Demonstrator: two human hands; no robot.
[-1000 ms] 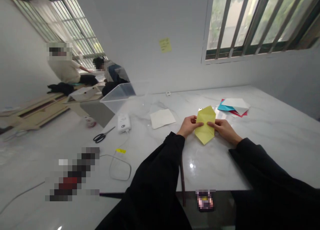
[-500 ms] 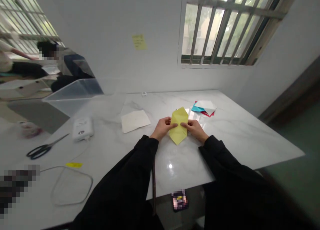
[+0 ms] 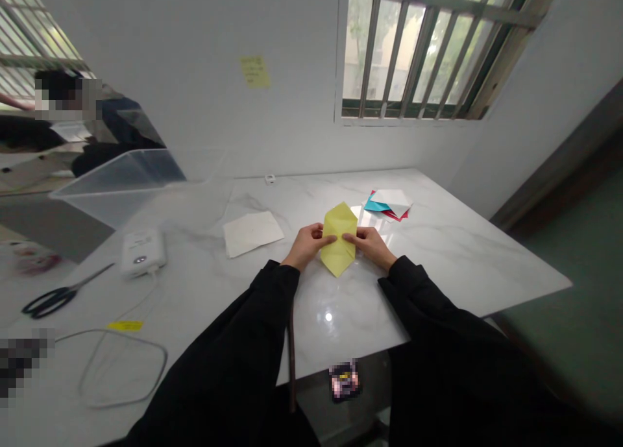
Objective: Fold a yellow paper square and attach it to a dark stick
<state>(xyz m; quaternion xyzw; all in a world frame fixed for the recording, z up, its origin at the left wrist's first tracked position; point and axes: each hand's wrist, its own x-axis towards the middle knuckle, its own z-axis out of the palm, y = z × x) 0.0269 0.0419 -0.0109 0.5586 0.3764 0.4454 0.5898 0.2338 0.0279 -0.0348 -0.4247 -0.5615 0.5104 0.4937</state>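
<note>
A sheet of yellow paper (image 3: 339, 255), its sides folded inward and its top and bottom ending in points, is held above the marble-patterned table (image 3: 438, 252). My left hand (image 3: 310, 242) grips its left edge, thumb on the front and fingers behind. On the opposite edge, my right hand (image 3: 370, 244) pinches it the same way, so the two thumbs nearly meet at the middle. To the left lies a white sheet of paper (image 3: 253, 233). Beyond my right hand rests a small pile of folded papers (image 3: 392, 202) in white, blue and red.
At the left are scissors (image 3: 58, 299), a white device (image 3: 142, 252) with a cable, a yellow strip (image 3: 125, 326) and a clear plastic bin (image 3: 121, 181). A yellow note (image 3: 255, 72) sticks to the wall. Another person (image 3: 111, 119) sits at far left.
The view has turned slightly, shifting everything a little left in the picture. Both hands keep the same grip on the yellow paper, with its folds looking unchanged.
</note>
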